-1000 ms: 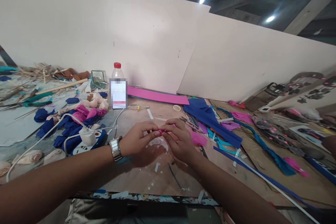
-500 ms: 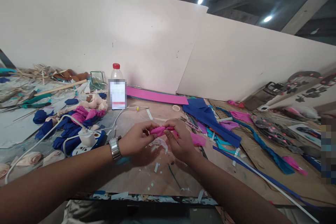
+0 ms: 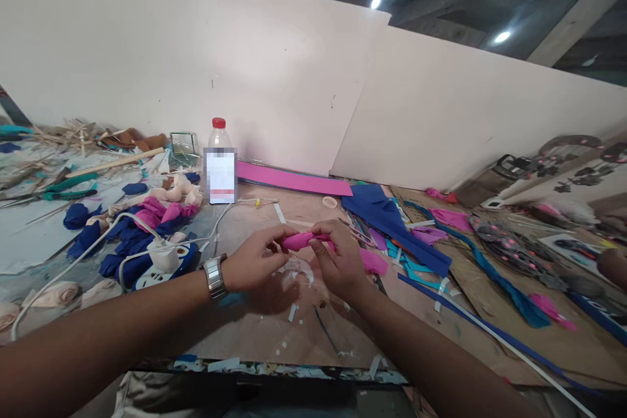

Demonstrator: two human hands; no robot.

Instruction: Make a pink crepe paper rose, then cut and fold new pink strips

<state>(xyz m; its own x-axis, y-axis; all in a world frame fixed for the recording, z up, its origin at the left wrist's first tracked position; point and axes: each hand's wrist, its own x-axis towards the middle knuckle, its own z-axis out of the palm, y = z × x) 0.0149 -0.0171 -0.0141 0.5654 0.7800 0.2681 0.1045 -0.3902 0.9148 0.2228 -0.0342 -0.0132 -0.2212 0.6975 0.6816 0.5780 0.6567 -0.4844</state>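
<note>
Between my two hands is a strip of pink crepe paper (image 3: pixel 298 241), rolled or twisted at its left end. My left hand (image 3: pixel 257 259) pinches that left end between thumb and fingers. Fingers of my right hand (image 3: pixel 337 260) close on the strip a little further right, partly hiding it. Its loose tail (image 3: pixel 373 261) comes out flat beyond the right hand. Below the hands, a crumpled clear plastic piece (image 3: pixel 298 271) lies on the board. A ring of tape (image 3: pixel 330 202) sits just behind the right hand.
A phone (image 3: pixel 221 176) leans against a red-capped bottle (image 3: pixel 219 134). Left are a power strip (image 3: pixel 164 268) with a white cable, blue and pink paper flowers (image 3: pixel 151 212) and green-handled pliers (image 3: pixel 71 189). Blue paper (image 3: pixel 386 215) lies right. Part of another person's hand (image 3: pixel 612 266) shows far right.
The pink strip's left end looks smoother and slightly fuller between my fingers. Both hands stay almost in place. Another person's hand has come into view at the right edge.
</note>
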